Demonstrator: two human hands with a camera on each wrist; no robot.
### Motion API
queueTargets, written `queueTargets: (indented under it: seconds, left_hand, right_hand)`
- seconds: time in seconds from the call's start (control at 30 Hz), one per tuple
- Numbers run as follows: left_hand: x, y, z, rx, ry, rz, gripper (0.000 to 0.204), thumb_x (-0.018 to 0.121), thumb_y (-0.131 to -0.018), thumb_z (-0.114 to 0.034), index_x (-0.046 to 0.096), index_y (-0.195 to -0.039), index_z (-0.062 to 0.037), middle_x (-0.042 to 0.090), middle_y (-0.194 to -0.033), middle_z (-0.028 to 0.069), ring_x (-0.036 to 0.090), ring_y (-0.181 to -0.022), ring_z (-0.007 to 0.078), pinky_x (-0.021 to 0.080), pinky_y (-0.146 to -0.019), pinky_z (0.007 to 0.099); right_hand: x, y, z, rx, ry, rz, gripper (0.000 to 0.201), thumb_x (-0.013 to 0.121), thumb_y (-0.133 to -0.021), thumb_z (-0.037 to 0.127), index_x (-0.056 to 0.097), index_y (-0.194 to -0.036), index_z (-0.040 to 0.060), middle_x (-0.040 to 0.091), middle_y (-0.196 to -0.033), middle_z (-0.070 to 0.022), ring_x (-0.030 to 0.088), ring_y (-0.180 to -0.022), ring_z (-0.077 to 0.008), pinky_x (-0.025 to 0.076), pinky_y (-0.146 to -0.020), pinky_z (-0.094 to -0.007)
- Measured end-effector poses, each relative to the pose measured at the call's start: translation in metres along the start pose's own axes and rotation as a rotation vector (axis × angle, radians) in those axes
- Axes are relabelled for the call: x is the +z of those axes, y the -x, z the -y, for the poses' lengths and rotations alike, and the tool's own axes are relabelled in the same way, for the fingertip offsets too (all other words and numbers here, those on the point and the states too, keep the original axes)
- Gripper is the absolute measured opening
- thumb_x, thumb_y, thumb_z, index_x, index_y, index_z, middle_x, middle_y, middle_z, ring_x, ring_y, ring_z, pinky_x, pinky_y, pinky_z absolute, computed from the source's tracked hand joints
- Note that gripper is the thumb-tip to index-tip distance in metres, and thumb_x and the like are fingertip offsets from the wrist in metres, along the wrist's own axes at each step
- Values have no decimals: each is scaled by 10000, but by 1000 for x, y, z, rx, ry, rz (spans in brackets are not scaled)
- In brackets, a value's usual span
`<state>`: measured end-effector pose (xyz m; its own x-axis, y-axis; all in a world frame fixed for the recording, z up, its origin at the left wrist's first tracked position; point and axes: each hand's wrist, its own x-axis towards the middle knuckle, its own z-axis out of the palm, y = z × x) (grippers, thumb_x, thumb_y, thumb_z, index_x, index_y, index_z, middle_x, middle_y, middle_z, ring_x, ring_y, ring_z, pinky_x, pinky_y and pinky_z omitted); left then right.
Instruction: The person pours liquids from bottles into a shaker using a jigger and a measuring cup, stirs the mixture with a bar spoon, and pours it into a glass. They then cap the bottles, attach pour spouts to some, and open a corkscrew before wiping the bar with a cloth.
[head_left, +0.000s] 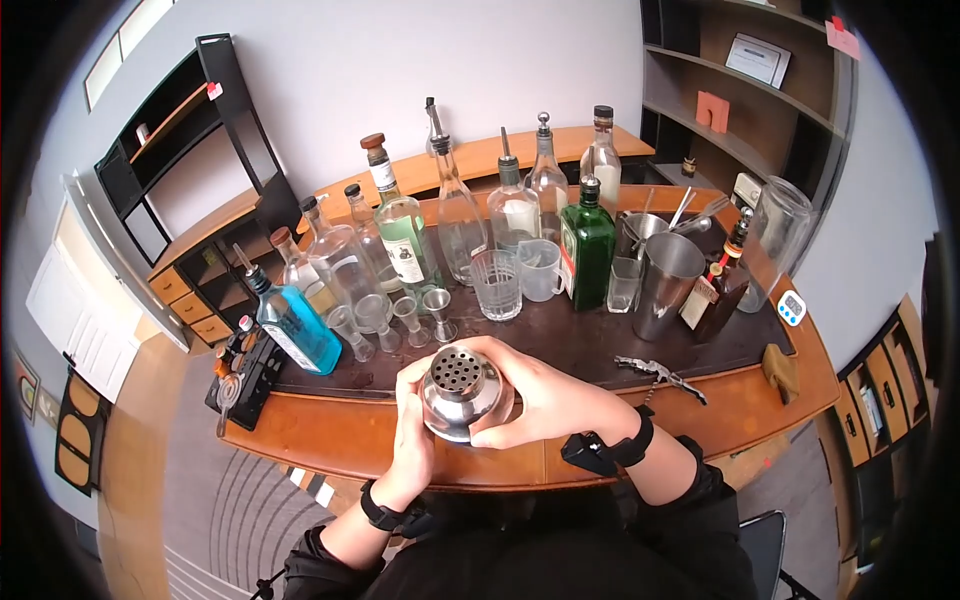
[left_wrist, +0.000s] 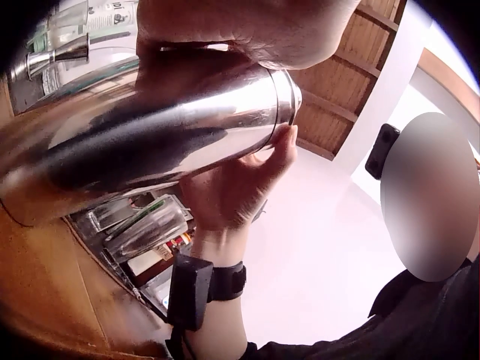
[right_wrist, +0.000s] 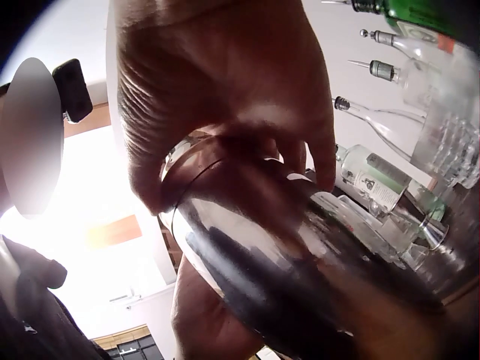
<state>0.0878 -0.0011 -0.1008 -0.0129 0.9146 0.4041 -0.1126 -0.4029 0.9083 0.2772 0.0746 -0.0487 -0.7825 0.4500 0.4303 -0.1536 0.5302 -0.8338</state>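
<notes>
Both hands hold a polished steel cocktail shaker (head_left: pixel 463 408) in front of the body, at the near edge of the bar table. Its small cap is off, so the perforated strainer top (head_left: pixel 459 369) faces up at the head camera. My left hand (head_left: pixel 408 428) grips the shaker from the left side. From the right, my right hand (head_left: pixel 545 395) curls round the upper part, its thumb near the seam below the strainer. In the left wrist view the long steel body (left_wrist: pixel 150 139) reaches down close over the tan leather edge.
Small glasses and a steel jigger (head_left: pixel 438 312) stand just beyond the hands. A blue bottle (head_left: pixel 300 325) is at left, a green bottle (head_left: pixel 588 250) and steel mixing tin (head_left: pixel 668 285) at right. A corkscrew (head_left: pixel 660 377) lies right. Several clear bottles line the back.
</notes>
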Motion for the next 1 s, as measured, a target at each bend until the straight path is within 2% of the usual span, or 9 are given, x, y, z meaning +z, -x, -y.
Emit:
queueTargets:
  seconds: [0.2, 0.37, 0.5, 0.53, 0.57, 0.77, 0.8, 0.87, 1.0]
  left_hand:
    - [-4, 0, 1, 6, 28, -52, 567, 370, -1014, -501, 361, -1377, -65, 428, -1389, 102, 415, -1307, 211, 316, -1109, 396]
    - [-14, -1, -5, -46, 83, 110, 792, 618, -868, -553, 296, -1412, -75, 397, -1400, 118, 388, -1327, 236, 287, -1126, 417]
    - [-21, 3, 8, -30, 86, 132, 870, 619, -851, -591, 230, -1434, -76, 357, -1413, 134, 348, -1351, 246, 278, -1130, 429]
    - [-22, 4, 9, -49, 86, 133, 898, 617, -840, -620, 212, -1435, -83, 349, -1411, 140, 348, -1346, 249, 284, -1125, 437]
    - [-23, 5, 9, -51, 87, 131, 898, 617, -840, -620, 212, -1435, -83, 349, -1411, 140, 348, -1346, 249, 284, -1125, 437]
    - [-33, 15, 25, -60, 132, 74, 911, 620, -811, -667, 234, -1401, -92, 361, -1387, 148, 395, -1307, 257, 341, -1093, 445]
    - [-43, 22, 42, -134, 233, -4, 1038, 757, -696, -630, 277, -1458, -114, 443, -1390, 149, 482, -1288, 297, 426, -1083, 465]
    - [-45, 24, 46, -153, 251, -15, 1007, 736, -715, -643, 315, -1450, -99, 454, -1396, 144, 488, -1286, 296, 431, -1080, 460]
    - [-47, 19, 40, -148, 223, 3, 995, 711, -749, -638, 259, -1465, -116, 441, -1403, 138, 492, -1279, 295, 431, -1078, 462]
  right_hand:
    - [5, -4, 4, 13, 32, -20, 791, 789, -727, 198, 373, -1378, 32, 531, -1277, -146, 543, -1193, -248, 429, -1004, -355]
    - [3, -6, 6, 100, 29, 4, 802, 799, -715, 220, 375, -1369, 34, 545, -1259, -163, 563, -1175, -267, 446, -984, -369]
    - [7, -8, 6, 58, 52, 13, 811, 804, -710, 241, 368, -1364, 38, 544, -1261, -180, 572, -1175, -301, 462, -960, -392]
    - [7, -9, 12, 80, 74, 15, 792, 820, -702, 167, 380, -1352, 62, 579, -1227, -121, 586, -1150, -234, 457, -976, -366]
    - [7, -11, 16, 82, 72, 17, 792, 820, -702, 167, 380, -1352, 62, 579, -1227, -121, 586, -1150, -234, 457, -976, -366]
    - [12, -20, 20, 140, 122, 42, 774, 813, -678, 155, 398, -1326, 77, 607, -1179, -145, 618, -1114, -305, 492, -915, -391]
    - [14, -21, 21, 112, 147, 30, 766, 813, -677, 159, 401, -1318, 79, 610, -1174, -147, 621, -1106, -311, 495, -905, -397]
    - [16, -21, 19, 59, 183, -2, 754, 811, -676, 162, 405, -1306, 79, 618, -1158, -148, 634, -1069, -323, 504, -875, -402]
    - [16, -21, 15, 137, 174, 12, 760, 808, -681, 156, 398, -1316, 78, 622, -1156, -137, 657, -1001, -295, 514, -834, -381]
